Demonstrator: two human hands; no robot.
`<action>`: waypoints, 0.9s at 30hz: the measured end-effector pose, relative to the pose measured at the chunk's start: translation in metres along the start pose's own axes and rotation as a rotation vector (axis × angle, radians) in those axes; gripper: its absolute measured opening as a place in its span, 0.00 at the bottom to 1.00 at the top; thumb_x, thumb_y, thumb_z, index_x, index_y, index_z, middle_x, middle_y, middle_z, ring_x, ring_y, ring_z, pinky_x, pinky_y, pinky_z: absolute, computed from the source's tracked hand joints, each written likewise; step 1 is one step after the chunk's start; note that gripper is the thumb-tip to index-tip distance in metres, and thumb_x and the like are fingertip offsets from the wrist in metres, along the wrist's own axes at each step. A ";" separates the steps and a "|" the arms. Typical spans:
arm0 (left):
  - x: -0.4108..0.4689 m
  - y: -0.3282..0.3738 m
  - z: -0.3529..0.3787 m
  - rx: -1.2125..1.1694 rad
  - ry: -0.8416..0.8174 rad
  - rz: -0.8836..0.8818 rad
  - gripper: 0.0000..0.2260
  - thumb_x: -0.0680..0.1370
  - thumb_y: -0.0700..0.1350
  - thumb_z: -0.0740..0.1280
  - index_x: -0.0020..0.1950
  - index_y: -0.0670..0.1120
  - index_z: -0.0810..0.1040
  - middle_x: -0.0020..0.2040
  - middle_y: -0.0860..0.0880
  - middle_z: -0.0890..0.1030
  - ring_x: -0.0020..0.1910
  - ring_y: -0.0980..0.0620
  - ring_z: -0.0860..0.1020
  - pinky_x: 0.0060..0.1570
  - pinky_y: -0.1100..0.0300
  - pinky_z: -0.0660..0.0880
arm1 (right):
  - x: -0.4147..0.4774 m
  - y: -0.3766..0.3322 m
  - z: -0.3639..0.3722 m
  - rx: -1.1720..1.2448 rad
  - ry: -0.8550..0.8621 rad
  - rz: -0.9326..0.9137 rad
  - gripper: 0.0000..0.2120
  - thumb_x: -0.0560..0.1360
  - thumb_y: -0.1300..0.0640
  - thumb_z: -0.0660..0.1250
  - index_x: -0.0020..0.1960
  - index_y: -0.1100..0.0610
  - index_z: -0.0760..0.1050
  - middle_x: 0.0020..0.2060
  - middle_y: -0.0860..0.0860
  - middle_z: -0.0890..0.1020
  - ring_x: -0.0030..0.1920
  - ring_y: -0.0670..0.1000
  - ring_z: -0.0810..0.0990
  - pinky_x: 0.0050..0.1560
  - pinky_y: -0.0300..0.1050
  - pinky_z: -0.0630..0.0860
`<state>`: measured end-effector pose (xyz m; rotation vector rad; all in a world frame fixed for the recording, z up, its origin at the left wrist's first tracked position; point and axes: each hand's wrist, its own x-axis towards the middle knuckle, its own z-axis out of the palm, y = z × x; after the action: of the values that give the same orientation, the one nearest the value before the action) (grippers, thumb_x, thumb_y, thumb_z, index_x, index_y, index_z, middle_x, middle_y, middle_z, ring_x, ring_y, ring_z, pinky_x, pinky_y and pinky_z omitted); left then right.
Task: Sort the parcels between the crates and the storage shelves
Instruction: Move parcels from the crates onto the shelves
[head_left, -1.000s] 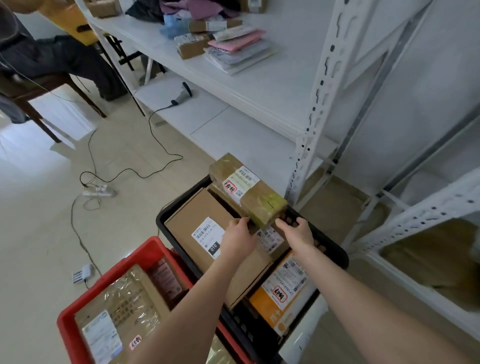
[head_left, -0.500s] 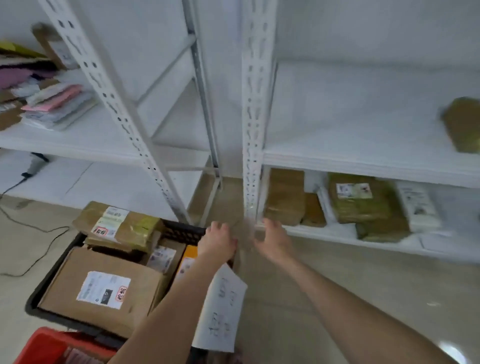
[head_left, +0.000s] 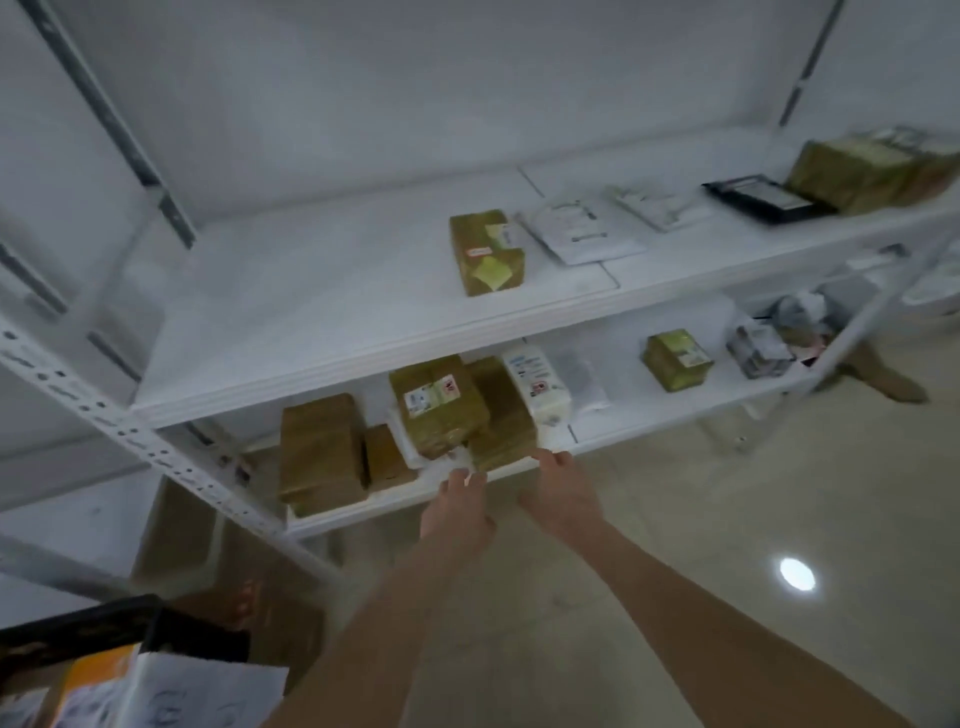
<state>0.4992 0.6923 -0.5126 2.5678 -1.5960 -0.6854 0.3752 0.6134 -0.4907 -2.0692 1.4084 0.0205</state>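
Both hands are held out to the front edge of the lwr shelf (head_left: 675, 415). L hand (head_left: 457, 512) is seen from the back, its fingers bent at the shelf lip, just left of the front end of the long brown parcel (head_left: 501, 415). R hand (head_left: 563, 499) is set w/ fingertips (head_left: 545, 458) touching that parcel's front R corner. Whether anything is gripped by either hand can't be told, as the fingers are blurred & partly hidden.

The long brown parcel is laid lengthwise on the lwr shelf, its front end at the edge. It is flanked by a labelled taped parcel (head_left: 436, 402), touching on the L, and a white pkt (head_left: 537, 387), touching on the R. Further L, a plain brown box (head_left: 319, 452) & a small brown box (head_left: 384, 457) are set side by side. Further R, well apart, a small taped parcel (head_left: 675, 358) & a grey bundle (head_left: 758, 348) are seen.

On the upr shelf (head_left: 363, 312) a taped parcel w/ a yellow note (head_left: 485, 252) is placed near the middle. Beside it are two white mailers (head_left: 582, 228), then a black flat pkt (head_left: 763, 197) and a big brown parcel (head_left: 857, 171) at far R.

A black crate (head_left: 78, 634) is glimpsed bottom L, blurred.
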 end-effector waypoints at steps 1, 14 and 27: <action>0.005 0.023 0.004 0.003 -0.005 0.027 0.27 0.76 0.45 0.65 0.74 0.49 0.61 0.73 0.46 0.62 0.70 0.46 0.65 0.62 0.51 0.71 | 0.002 0.018 -0.014 0.011 0.022 0.019 0.25 0.78 0.56 0.63 0.73 0.53 0.61 0.68 0.55 0.67 0.66 0.56 0.69 0.65 0.49 0.68; 0.125 0.176 0.035 0.045 -0.087 0.144 0.28 0.76 0.46 0.64 0.74 0.49 0.60 0.73 0.48 0.61 0.70 0.47 0.65 0.61 0.53 0.71 | 0.083 0.163 -0.109 0.117 0.081 0.179 0.30 0.75 0.49 0.67 0.74 0.51 0.60 0.70 0.54 0.66 0.69 0.56 0.64 0.66 0.51 0.66; 0.287 0.261 0.090 0.051 -0.266 0.092 0.29 0.77 0.47 0.64 0.76 0.48 0.58 0.74 0.47 0.59 0.72 0.48 0.62 0.66 0.53 0.67 | 0.254 0.274 -0.121 0.127 -0.020 0.223 0.30 0.76 0.50 0.66 0.75 0.50 0.58 0.71 0.52 0.63 0.70 0.55 0.63 0.64 0.51 0.69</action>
<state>0.3512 0.3405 -0.6245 2.5052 -1.8147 -1.0272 0.2139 0.2768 -0.6143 -1.7967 1.5798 0.0430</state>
